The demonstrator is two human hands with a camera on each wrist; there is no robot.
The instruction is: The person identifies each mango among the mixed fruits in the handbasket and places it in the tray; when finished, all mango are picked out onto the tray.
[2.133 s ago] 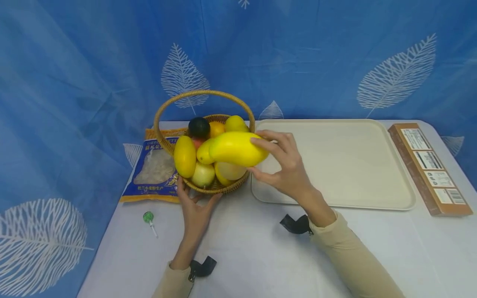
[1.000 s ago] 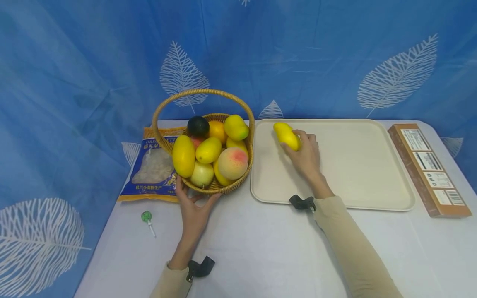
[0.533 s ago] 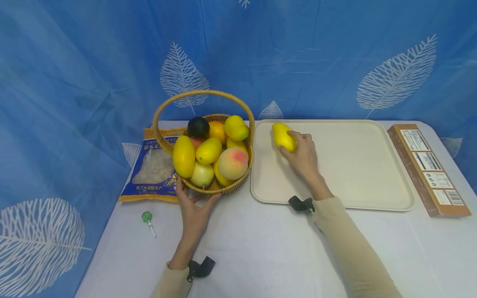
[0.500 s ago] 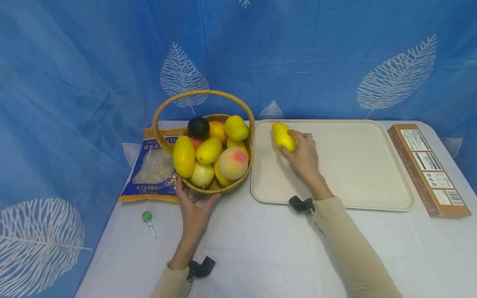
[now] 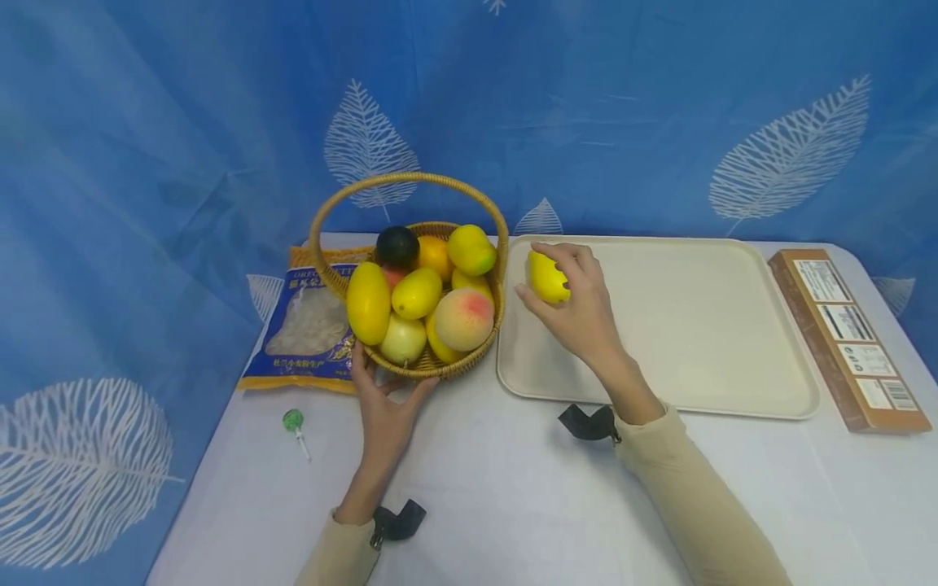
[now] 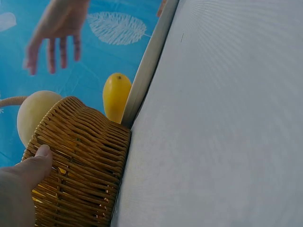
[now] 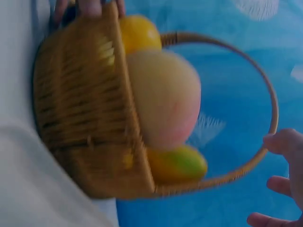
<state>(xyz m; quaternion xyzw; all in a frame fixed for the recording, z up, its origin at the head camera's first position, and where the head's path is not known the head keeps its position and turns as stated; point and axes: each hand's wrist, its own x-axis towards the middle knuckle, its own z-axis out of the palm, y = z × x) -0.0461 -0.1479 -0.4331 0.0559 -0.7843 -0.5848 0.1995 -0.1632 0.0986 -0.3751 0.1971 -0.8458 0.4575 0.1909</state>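
Blue cloth (image 5: 550,122) w/ white leaf prints fills the bkgd, far side & left. Before it, a worktop (image 5: 498,488) w/ white cover. On its right half, a lg. cream tray (image 5: 696,325), rect. w/ rounded corners. Just left of that, a wicker basket (image 6: 85,151), upright, w/ tall arched handle, piled w/ fruit. A long brown box (image 5: 853,342) w/ white labels lies right of the tray. A blue-&-orange bag (image 5: 308,325) w/ clear window lies left of the basket, partly hidden by it. A person's right hand (image 5: 582,313) is released, thumb & fingers spread, above the tray's far left part; the left-wrist view shows it clear of the fruit below. The left hand (image 5: 386,415) grips the basket's near side, thumb on the wicker wall. Under the right hand, a yellow fruit (image 5: 548,278) rests on the tray's far left corner. In the basket: a peach (image 5: 464,320) near right, a long yellow fruit at left, an orange (image 5: 435,258) & a dark round fruit (image 5: 397,247) on the far side, plus other yel. & pale ones. Smallest, a green lollipop (image 5: 293,420) w/ white stick, near left, in front of the bag.
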